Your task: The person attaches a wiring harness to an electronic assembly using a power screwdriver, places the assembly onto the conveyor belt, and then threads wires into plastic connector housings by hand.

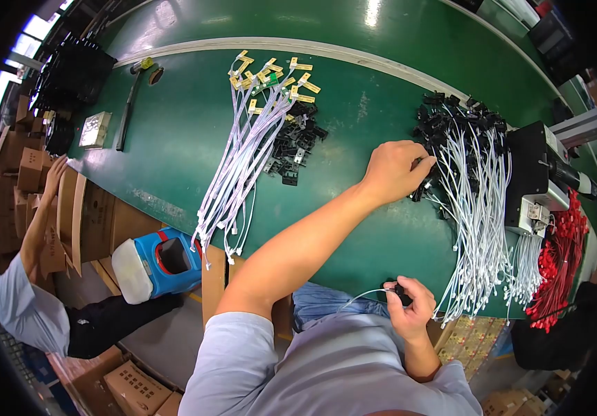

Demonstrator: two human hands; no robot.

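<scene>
My left hand (397,172) reaches across the bench to the left edge of a heap of black plastic parts (444,121). Its thumb and fingers close on a small black plastic part (417,163), mostly covered by them. Close to my body, my right hand (415,309) pinches a black plastic part with a white cable (362,295) trailing from it to the left. Beside the heap lies a thick bundle of white cables (475,215) with black parts at their far ends and small connectors at their near ends.
White cables with yellow-tagged ends (243,159) lie left of centre, beside loose black parts (295,145). A black machine (530,177) and red cables (558,263) stand at right. Far left are a screwdriver-like tool (129,111), a blue stool (149,267) and another person's arm (43,208).
</scene>
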